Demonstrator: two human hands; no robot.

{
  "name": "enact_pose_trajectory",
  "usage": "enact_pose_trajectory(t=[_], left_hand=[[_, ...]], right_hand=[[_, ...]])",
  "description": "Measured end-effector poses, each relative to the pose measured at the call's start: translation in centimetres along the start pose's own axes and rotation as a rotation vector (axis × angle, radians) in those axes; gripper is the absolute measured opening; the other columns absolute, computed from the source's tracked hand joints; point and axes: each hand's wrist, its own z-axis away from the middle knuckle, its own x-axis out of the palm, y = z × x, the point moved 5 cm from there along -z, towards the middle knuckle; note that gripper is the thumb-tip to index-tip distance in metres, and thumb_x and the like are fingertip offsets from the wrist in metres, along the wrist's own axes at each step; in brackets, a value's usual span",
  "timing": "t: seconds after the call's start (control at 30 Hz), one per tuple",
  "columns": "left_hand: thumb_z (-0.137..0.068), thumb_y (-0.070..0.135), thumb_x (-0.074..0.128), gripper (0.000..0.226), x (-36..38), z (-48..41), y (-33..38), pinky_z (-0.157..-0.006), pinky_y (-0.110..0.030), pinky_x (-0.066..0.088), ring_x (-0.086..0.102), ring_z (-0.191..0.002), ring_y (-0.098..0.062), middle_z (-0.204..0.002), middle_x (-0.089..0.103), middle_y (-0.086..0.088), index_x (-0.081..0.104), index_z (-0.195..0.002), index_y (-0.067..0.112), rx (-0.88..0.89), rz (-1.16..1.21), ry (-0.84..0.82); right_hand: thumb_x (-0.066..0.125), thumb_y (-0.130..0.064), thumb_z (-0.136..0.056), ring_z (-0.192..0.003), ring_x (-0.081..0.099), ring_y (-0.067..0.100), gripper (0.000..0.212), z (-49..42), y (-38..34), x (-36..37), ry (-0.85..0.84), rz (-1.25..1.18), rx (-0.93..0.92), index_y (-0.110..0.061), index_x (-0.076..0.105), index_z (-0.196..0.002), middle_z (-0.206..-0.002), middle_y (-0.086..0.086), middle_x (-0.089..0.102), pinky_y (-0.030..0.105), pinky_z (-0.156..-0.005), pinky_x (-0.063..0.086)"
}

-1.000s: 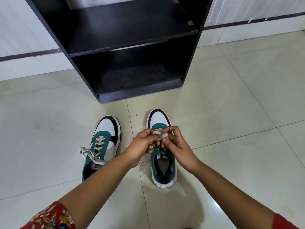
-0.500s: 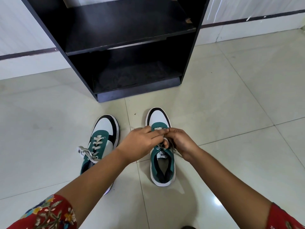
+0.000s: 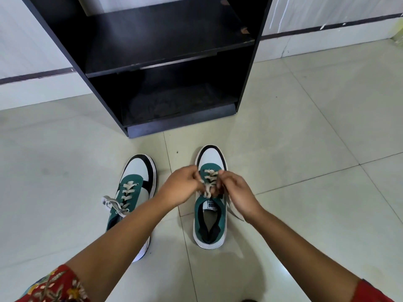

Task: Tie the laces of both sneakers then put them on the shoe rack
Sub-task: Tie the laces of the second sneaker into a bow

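Note:
Two green, white and black sneakers stand on the tiled floor, toes toward the rack. Over the right sneaker my left hand and my right hand each pinch part of its grey lace, which is bunched between them above the tongue. The left sneaker sits beside my left forearm, which covers its heel; a bow of lace hangs off its left side. The black shoe rack stands just behind the shoes with its shelves bare.
Pale floor tiles spread around the shoes on all sides. A white wall with a dark stripe runs behind the rack.
My hands have drawn slightly apart from each other, exposing the laced front of the right sneaker and the lace bunched between them. The left sneaker has not moved.

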Motion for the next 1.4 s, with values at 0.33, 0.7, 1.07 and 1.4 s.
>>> enact_pose_trajectory(t=[0.33,0.7,1.07,1.4], left_hand=[[-0.077,0.002,0.064,0.020,0.7,1.3,-1.7,-0.038,-0.015,0.023,0.033,-0.038,-0.006,-0.067,0.057,-0.005,0.054,-0.065,0.015,-0.321,0.438,-0.092],[-0.088,0.016,0.053,0.017,0.9,2.4,-4.4,-0.059,-0.023,0.048,0.057,-0.060,-0.012,-0.062,0.064,-0.002,0.062,-0.074,0.011,-0.475,1.021,-0.097],[-0.096,0.029,0.042,0.026,0.9,1.4,-5.0,-0.041,-0.019,0.026,0.030,-0.038,-0.007,-0.050,0.044,0.008,0.040,-0.071,0.020,-0.259,0.665,0.022],[-0.096,0.035,0.036,0.023,0.0,1.6,-5.5,-0.074,-0.038,0.045,0.057,-0.074,-0.026,-0.083,0.066,-0.008,0.035,-0.082,0.017,0.086,-0.279,0.114]], right_hand=[[0.068,-0.054,-0.071,-0.055,0.053,0.007,0.035,3.0,-1.4,-0.6,0.087,0.394,-0.037,-0.020,0.067,-0.067,-0.060,-0.005,0.064,0.028,-0.057,0.041],[0.044,-0.004,-0.087,-0.056,0.050,0.017,0.026,3.7,1.8,-2.6,0.259,-0.344,0.235,-0.014,0.048,-0.063,-0.056,-0.005,0.051,0.028,-0.058,0.039],[0.032,-0.017,-0.089,-0.042,0.033,0.011,0.025,2.4,3.4,-0.6,0.164,-0.800,0.376,-0.019,0.036,-0.064,-0.047,-0.005,0.036,0.021,-0.041,0.031],[0.031,-0.008,-0.088,-0.033,0.032,0.009,0.026,2.1,6.1,-0.9,0.270,-1.031,0.494,-0.017,0.031,-0.063,-0.041,-0.005,0.031,0.019,-0.030,0.028]])
